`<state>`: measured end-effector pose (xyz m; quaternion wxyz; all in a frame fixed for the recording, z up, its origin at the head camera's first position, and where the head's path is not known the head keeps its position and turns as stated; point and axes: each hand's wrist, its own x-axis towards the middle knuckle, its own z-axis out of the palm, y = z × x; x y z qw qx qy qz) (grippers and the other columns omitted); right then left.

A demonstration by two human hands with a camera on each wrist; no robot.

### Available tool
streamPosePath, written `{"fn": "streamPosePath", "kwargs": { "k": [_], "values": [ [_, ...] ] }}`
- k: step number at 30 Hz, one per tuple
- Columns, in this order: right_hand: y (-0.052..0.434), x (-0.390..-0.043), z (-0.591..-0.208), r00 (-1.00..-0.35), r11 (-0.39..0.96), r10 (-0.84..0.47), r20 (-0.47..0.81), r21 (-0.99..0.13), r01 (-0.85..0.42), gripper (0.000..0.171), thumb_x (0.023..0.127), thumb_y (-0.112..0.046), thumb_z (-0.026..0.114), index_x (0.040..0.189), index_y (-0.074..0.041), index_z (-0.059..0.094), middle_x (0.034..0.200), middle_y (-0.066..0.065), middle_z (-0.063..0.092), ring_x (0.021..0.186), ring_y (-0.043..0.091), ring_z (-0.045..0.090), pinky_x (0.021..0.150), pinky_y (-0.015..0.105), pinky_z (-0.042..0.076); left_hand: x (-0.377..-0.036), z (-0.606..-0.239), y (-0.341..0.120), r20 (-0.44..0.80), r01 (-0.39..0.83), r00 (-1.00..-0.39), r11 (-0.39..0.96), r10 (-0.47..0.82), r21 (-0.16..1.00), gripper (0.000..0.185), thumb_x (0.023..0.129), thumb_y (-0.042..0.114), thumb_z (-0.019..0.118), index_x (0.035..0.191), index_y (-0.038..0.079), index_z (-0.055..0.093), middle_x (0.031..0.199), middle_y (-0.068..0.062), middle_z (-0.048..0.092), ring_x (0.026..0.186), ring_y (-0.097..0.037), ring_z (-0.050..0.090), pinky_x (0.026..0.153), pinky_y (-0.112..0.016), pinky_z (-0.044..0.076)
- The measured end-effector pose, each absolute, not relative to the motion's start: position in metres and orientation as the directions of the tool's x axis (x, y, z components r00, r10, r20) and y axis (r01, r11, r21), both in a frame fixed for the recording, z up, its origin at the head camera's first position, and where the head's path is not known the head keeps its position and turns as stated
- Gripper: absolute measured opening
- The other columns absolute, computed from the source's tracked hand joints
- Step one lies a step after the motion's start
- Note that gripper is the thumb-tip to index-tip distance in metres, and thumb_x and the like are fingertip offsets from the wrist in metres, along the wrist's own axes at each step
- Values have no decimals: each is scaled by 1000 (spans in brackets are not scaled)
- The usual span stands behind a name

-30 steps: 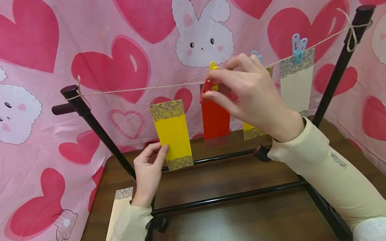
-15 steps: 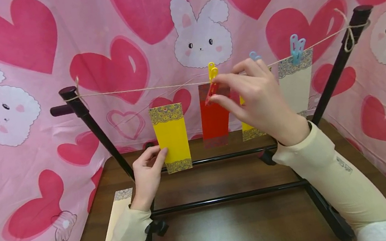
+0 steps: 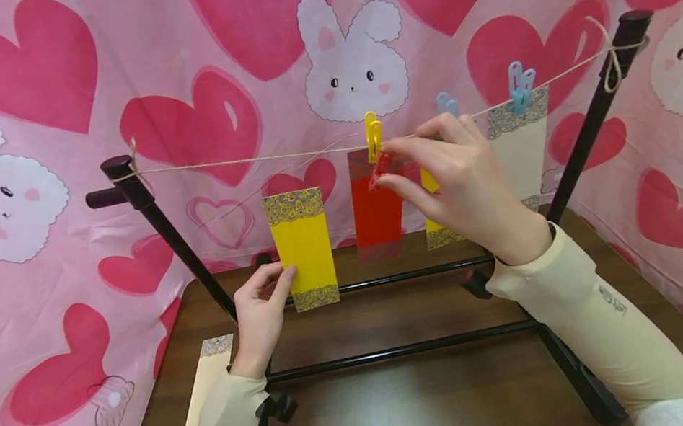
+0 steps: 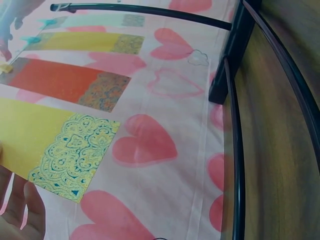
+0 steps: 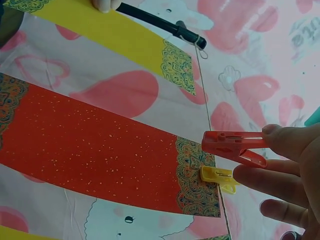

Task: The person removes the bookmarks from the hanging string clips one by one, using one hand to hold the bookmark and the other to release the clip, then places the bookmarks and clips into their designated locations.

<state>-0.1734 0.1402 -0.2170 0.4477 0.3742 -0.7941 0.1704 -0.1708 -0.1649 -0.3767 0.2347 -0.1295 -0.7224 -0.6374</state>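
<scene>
Red peg [image 5: 234, 148] pinched by right hand [image 3: 465, 185], yellow card [image 3: 303, 247] held by left hand [image 3: 260, 312], three cards hanging.

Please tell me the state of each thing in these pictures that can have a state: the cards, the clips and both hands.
Yellow card: off the string, held up by left hand.
Red clip: pinched by right hand, clipped on nothing.
Red card: hanging from string under yellow clip.
Pale card: hanging under blue clip.
Cream card: lying flat on table.
</scene>
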Motion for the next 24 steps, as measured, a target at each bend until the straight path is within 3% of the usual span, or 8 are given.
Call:
{"fn": "streamPosePath", "kwargs": {
  "k": [6,13,24],
  "values": [
    [143,-173,-221,-342,668,-439,831,48,-742,46,86,-23,87,122,1,73,103,18,74,99,35,55,79,44,41,-169,-377,-166,508,490,-855,159,-107,857,13,96,5,74,106,-3,77,97,1,75,83,-11,70,83,-21,59],
    [148,-169,-228,-374,657,-423,826,-5,-754,46,82,-16,90,120,2,73,97,19,72,98,36,56,85,49,44,-169,-379,-166,518,500,-849,161,-104,851,11,96,2,74,105,-3,77,96,3,75,82,-11,69,82,-21,59],
    [157,-166,-242,-477,607,-370,797,-181,-774,45,81,-12,90,120,0,72,105,16,69,99,30,55,79,36,44,-167,-378,-166,520,503,-848,152,-103,850,11,96,2,73,105,-4,77,96,1,76,84,-11,70,83,-21,59]
  ]
}}
